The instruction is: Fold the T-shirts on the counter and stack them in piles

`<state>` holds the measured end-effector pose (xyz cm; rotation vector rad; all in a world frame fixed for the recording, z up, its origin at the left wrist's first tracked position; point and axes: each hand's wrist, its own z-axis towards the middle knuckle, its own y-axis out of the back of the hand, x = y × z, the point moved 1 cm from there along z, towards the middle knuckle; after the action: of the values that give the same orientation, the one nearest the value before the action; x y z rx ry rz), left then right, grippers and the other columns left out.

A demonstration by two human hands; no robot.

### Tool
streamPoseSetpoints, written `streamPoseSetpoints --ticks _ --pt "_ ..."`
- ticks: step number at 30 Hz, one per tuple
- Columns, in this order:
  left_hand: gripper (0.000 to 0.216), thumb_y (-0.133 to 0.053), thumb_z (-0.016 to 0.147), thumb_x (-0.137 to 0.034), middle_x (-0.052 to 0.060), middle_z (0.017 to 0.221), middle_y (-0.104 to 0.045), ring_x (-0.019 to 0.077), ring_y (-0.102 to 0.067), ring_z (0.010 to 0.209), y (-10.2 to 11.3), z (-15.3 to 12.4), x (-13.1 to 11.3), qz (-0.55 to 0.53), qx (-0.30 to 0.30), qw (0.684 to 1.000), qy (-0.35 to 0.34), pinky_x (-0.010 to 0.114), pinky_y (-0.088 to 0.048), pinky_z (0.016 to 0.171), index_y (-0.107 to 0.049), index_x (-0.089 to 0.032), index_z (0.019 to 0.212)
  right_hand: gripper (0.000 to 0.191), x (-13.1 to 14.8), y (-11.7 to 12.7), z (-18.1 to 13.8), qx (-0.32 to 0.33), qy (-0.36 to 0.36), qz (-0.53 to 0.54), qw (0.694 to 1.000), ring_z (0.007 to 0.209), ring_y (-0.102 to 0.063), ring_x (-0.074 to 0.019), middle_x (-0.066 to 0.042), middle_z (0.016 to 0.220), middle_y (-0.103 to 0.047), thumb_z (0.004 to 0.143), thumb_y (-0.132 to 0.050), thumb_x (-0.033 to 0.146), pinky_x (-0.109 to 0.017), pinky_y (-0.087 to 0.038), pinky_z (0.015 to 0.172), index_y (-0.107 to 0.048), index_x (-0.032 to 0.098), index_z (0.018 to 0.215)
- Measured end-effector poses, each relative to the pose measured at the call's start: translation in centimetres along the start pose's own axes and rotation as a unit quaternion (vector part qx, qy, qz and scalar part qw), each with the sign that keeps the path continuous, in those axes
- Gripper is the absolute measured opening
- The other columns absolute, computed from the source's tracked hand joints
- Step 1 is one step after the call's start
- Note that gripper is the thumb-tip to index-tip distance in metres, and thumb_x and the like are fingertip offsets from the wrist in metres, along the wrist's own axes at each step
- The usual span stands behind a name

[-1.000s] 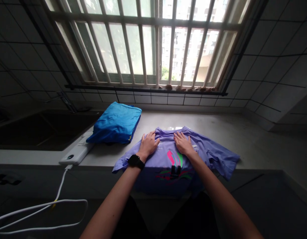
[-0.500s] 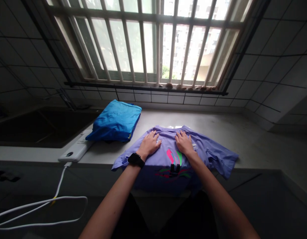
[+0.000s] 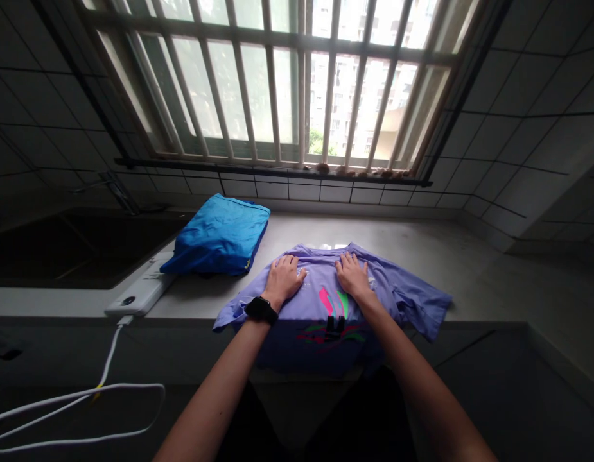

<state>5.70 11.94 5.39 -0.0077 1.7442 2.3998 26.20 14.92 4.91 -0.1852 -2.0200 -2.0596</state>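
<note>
A purple T-shirt [image 3: 320, 292] with a pink, green and black print lies on the counter, collar toward the window. Its lower part hangs over the counter's front edge. My left hand [image 3: 284, 279], with a black watch on the wrist, rests flat on the shirt near the left shoulder, fingers stretched out. On the other side of the chest, my right hand [image 3: 353, 274] presses down with its fingers extended below the collar. The right sleeve spreads out over the counter edge; the left one is partly behind my wrist.
Folded blue clothing [image 3: 219, 234] sits left of the shirt, partly over a white power strip [image 3: 140, 292] whose cable [image 3: 108, 359] hangs down in front. A dark sink [image 3: 85, 250] is at the far left. Behind the counter [image 3: 397, 240] is a barred window [image 3: 258, 90].
The whole view has shifted slightly, so things appear a little further left. My left hand has slid slightly outward across the shirt; the right stays on it.
</note>
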Motion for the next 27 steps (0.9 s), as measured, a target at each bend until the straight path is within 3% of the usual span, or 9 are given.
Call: streamPoseSetpoints --ticks 4,8,12,15,17,19,21,24,27 --pt "0.048 -0.047 0.102 -0.037 0.019 0.147 -0.063 0.0303 -0.055 0.141 -0.4 0.2 0.0 0.005 -0.009 0.999 -0.043 0.044 -0.038 0.123 -0.062 -0.010 0.140 0.060 -0.1 0.1 0.1 -0.006 0.006 -0.012 1.000 0.162 -0.021 -0.0295 -0.013 0.175 -0.026 0.110 -0.021 0.035 -0.063 -0.017 0.129 -0.038 0.014 0.164" --pt "0.053 -0.045 0.103 -0.035 0.021 0.152 -0.059 0.0309 -0.052 0.146 -1.0 0.3 0.3 0.005 0.028 0.998 -0.061 0.044 -0.038 0.125 -0.060 -0.006 0.145 0.058 -0.1 0.0 0.2 -0.008 0.001 -0.024 1.000 0.162 -0.022 -0.0289 -0.013 0.174 -0.027 0.110 -0.025 0.034 -0.062 -0.018 0.129 -0.039 0.016 0.164" --pt "0.055 -0.045 0.104 -0.035 0.021 0.156 -0.055 0.0343 -0.049 0.148 -1.5 0.4 0.6 0.010 0.032 0.998 -0.046 0.047 -0.041 0.123 -0.058 -0.007 0.149 0.048 0.1 0.2 0.7 -0.021 0.010 0.010 1.000 0.159 -0.030 -0.0303 -0.013 0.170 -0.037 0.108 -0.041 0.031 -0.064 -0.021 0.126 -0.059 0.019 0.150" --pt "0.054 -0.049 0.102 -0.037 0.020 0.155 -0.056 0.0361 -0.051 0.146 -1.6 0.6 0.7 0.009 0.027 0.999 -0.045 0.051 -0.044 0.121 -0.060 -0.011 0.149 0.039 -0.1 1.7 1.6 -0.060 0.016 0.065 0.996 0.143 -0.054 -0.0209 -0.013 0.144 -0.068 0.108 -0.043 0.029 -0.042 -0.037 0.122 -0.077 0.013 0.118" --pt "0.053 -0.051 0.102 -0.037 0.020 0.155 -0.057 0.0367 -0.051 0.146 -1.6 0.7 0.8 0.004 0.022 0.999 -0.045 0.052 -0.044 0.120 -0.061 -0.014 0.148 0.044 -1.3 3.5 2.0 -0.081 0.013 0.083 0.993 0.127 -0.065 -0.0126 -0.009 0.128 -0.077 0.109 -0.037 0.028 -0.023 -0.044 0.111 -0.079 0.015 0.105" --pt "0.054 -0.049 0.102 -0.037 0.020 0.156 -0.055 0.0369 -0.049 0.147 -1.5 0.7 0.8 -0.003 0.025 0.999 -0.045 0.053 -0.043 0.121 -0.060 -0.013 0.149 0.045 -3.6 5.4 1.9 -0.094 0.005 0.087 0.992 0.119 -0.069 -0.0108 -0.009 0.130 -0.076 0.109 -0.034 0.025 -0.017 -0.047 0.103 -0.076 0.011 0.121" --pt "0.056 -0.047 0.102 -0.037 0.020 0.157 -0.054 0.0370 -0.047 0.148 -1.5 0.8 0.8 -0.011 0.036 0.998 -0.044 0.052 -0.041 0.122 -0.059 -0.011 0.149 0.041 -7.3 7.1 1.0 -0.123 -0.023 0.080 0.989 0.119 -0.070 -0.0158 -0.013 0.136 -0.073 0.107 -0.041 0.022 -0.022 -0.050 0.103 -0.070 0.012 0.134" --pt "0.058 -0.043 0.101 -0.037 0.021 0.158 -0.053 0.0371 -0.046 0.149 -1.4 0.9 0.8 -0.018 0.048 0.998 -0.042 0.051 -0.039 0.123 -0.057 -0.009 0.150 0.043 -14.3 8.6 -1.7 -0.166 -0.135 0.020 0.977 0.122 -0.069 -0.0259 -0.022 0.134 -0.071 0.100 -0.058 0.030 -0.032 -0.050 0.105 -0.069 0.009 0.136" --pt "0.059 -0.043 0.101 -0.038 0.020 0.158 -0.053 0.0366 -0.046 0.149 -1.5 1.0 0.8 -0.020 0.048 0.998 -0.042 0.050 -0.038 0.123 -0.057 -0.009 0.150 0.049 -19.9 8.9 -4.4 -0.098 -0.230 -0.019 0.968 0.114 -0.072 -0.0311 -0.024 0.121 -0.076 0.089 -0.074 0.041 -0.034 -0.053 0.093 -0.075 0.008 0.126"
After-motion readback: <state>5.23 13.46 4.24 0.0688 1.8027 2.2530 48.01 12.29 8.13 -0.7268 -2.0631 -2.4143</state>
